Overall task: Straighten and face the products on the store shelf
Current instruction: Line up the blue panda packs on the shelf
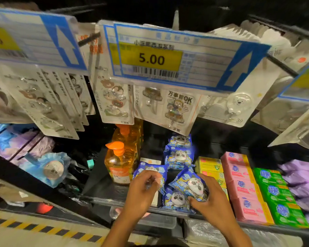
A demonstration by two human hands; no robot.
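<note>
Two bare hands tidy blue crinkly plastic packets printed with panda faces point(179, 155) on a dark store shelf point(98, 177).
The left hand point(143, 190) curls its fingers round one flat packet point(150, 170) beside an orange pump bottle of liquid soap point(119, 164). The right hand point(214, 202) grips a tilted packet point(193, 184) lying atop another at the shelf's front edge. Released askew, that slippery stack could slide over the low clear lip point(105, 199). Two more packets sit behind; yellow boxes point(210, 164), pink soap boxes point(243, 189) and green soap boxes point(275, 193) fill the shelf rightward.
</note>
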